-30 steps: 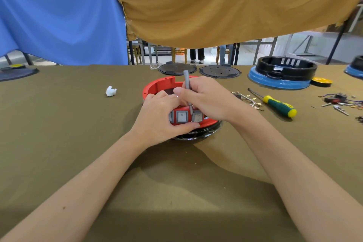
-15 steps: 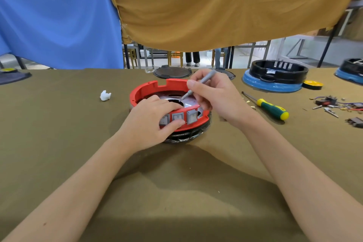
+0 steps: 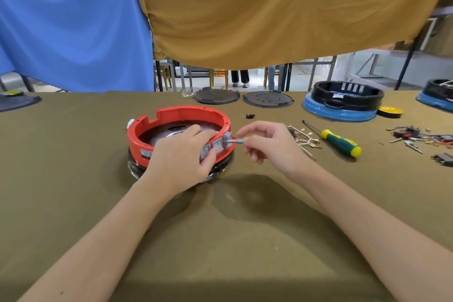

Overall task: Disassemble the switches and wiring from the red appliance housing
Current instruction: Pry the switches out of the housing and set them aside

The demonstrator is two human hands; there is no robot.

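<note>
Since the earlier frame, right hand w/ the slim grey tool is coming out of the ring's inside & is now pinching it level, tip touching the rightmost of three grey switches from outside. Left hand is gripping the red housing rim, thumb beside the switches. Housing is sitting mid-table, just ahead-left of right hand; tool axis is running left-right, so right hand is nearer that switch.

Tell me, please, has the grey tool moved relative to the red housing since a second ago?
Yes. The grey tool has come out from inside the red housing to its outer right side, beside the switches.
</note>
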